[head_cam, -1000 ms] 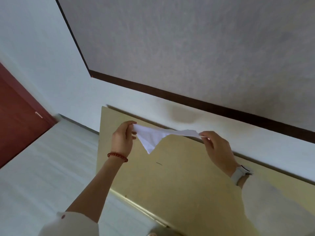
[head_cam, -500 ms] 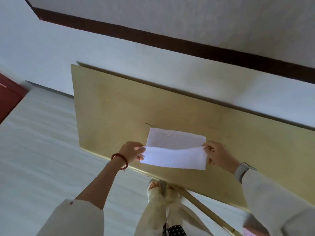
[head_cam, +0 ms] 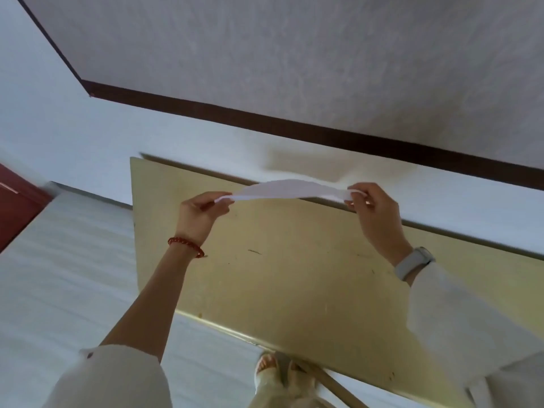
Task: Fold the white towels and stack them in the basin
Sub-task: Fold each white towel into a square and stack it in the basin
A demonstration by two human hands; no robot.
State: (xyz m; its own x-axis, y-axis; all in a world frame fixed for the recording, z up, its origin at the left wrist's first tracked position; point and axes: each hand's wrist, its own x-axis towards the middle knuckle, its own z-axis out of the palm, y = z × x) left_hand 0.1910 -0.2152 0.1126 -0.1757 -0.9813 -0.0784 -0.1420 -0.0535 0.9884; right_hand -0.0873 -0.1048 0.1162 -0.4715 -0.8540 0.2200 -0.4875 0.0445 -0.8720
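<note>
Left hand and right hand each pinch one end of the white towel, holding it above the table.

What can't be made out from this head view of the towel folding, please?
- Basin: nowhere in the frame.
- Towel: seen nearly edge-on between left hand and right hand, so its fold count is unreadable.
- Table: right end cut off by the sleeve and frame edge.
</note>
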